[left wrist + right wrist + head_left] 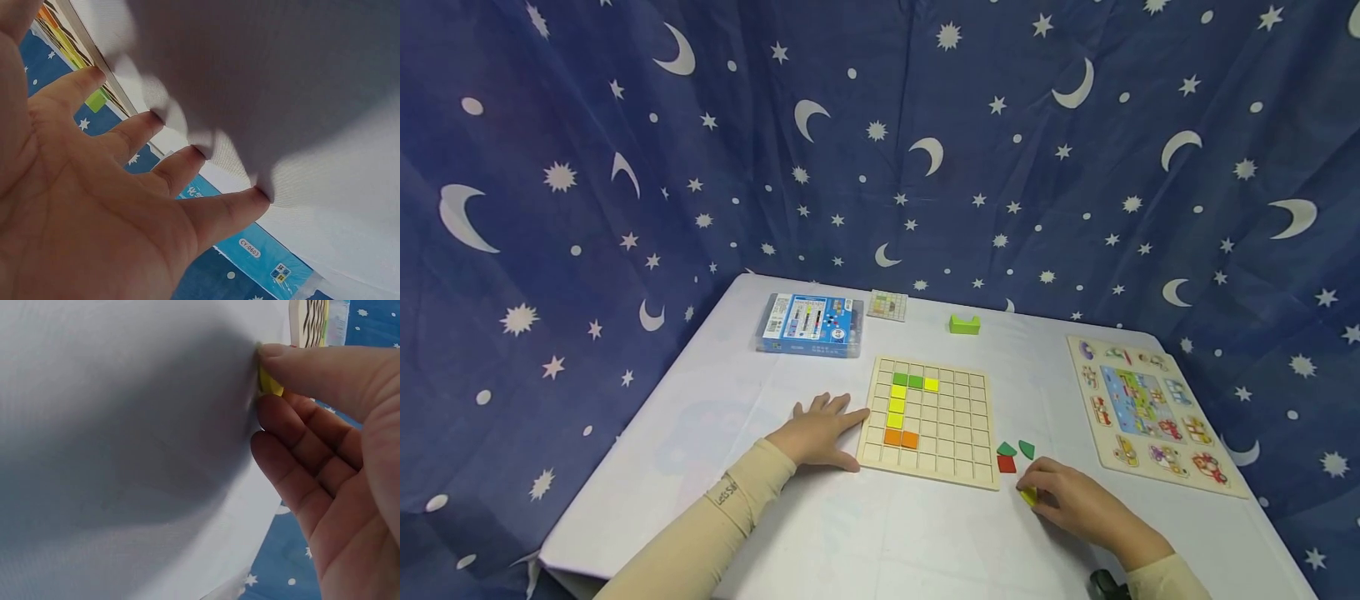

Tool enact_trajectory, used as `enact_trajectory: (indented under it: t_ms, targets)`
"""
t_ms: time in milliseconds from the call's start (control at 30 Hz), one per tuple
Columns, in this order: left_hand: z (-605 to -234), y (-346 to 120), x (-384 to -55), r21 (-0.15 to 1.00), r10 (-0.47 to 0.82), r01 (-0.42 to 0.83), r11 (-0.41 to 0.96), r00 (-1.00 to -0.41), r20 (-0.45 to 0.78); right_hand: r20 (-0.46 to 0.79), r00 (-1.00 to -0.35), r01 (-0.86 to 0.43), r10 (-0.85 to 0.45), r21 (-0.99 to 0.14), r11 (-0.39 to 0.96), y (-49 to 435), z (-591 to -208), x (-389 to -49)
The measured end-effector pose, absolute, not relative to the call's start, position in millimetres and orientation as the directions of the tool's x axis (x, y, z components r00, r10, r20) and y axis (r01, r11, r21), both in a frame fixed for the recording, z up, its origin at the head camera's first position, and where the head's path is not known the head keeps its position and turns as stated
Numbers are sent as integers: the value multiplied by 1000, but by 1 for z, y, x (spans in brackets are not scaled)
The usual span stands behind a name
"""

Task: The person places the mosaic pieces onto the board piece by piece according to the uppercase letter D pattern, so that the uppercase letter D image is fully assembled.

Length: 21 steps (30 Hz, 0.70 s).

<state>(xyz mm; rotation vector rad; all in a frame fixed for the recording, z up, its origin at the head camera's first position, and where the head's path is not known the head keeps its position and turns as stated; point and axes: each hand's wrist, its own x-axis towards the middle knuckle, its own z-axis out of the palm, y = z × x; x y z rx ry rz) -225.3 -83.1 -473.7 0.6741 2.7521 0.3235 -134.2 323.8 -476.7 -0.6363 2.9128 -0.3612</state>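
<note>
A square wooden grid board (955, 433) lies on the table, with green tiles (907, 381), yellow tiles (897, 406) and orange tiles (901, 438) in some cells. My left hand (817, 432) rests on the cloth at the board's left side, fingers spread; in the left wrist view the fingertips (262, 195) touch the cloth. Right of the board, my right hand (1067, 497) pinches a small yellow piece (270, 381) between thumb and fingers, close to the tabletop. Its full shape is hidden. Just beyond that hand are a red square tile (1006, 464) and two green curved-edge pieces (1026, 449).
A blue-labelled plastic box (812, 325) sits at the back left beside a small pattern card (888, 306). Behind the board stands a light-green notched block (965, 325). A wooden picture puzzle (1105, 442) lies along the right side. Starry curtains surround the white-covered table.
</note>
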Motion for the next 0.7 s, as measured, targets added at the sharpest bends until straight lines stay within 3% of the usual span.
enact_trajectory:
  t_ms: [333,700]
  targets:
    - [-474,-84,-226,279,481,417,865,-849,-221,-94,-955,-254,-280,-226,940,311,-477,-135]
    - [-474,-83,-226,294,481,412,863,-848,-224,200,-882,-462,-427,-185,868,264,-479,-153]
